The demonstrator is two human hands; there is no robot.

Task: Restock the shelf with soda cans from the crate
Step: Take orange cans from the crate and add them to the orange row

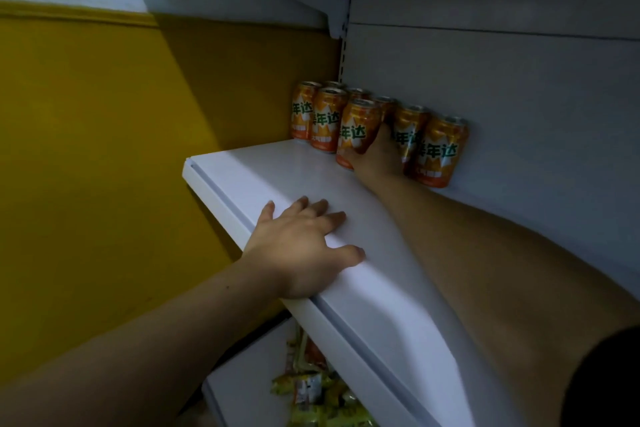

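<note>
While the yellow wall (104, 149) fills the left side, the white shelf (311, 177) runs across the middle with its grey back panel (519, 87) behind, and that's where all the action is. Down below on a lower shelf, a heap of yellow-green snack packets (318, 388) shows, nothing to do with this job. The crate is nowhere in view.

Now the hands. The left hand (301, 246) lies flat on the shelf's front lip, fingers spread and straight, holding nothing, just bracing. The right hand (375, 156) reaches deep to the back, fingers curled round the lower half of one orange can (356, 128); that's a firm wrap on it.

The stocked cans (323, 121) stand upright in a tight cluster at the back left corner, with two more cans (440, 152) just to the right of the hand, hard against the back panel. The gripped can stands upright in the front row, between those two groups, and looks to be touching its left neighbour.

So the step in hand, by my reading, is placing: this can seems seated or all but seated on the shelf. The next move calls for opening the fingers cleanly and drawing the hand straight back, because the neighbours crowd in on both sides and a careless wrist could tip one. Then it's back to the crate for another.
</note>
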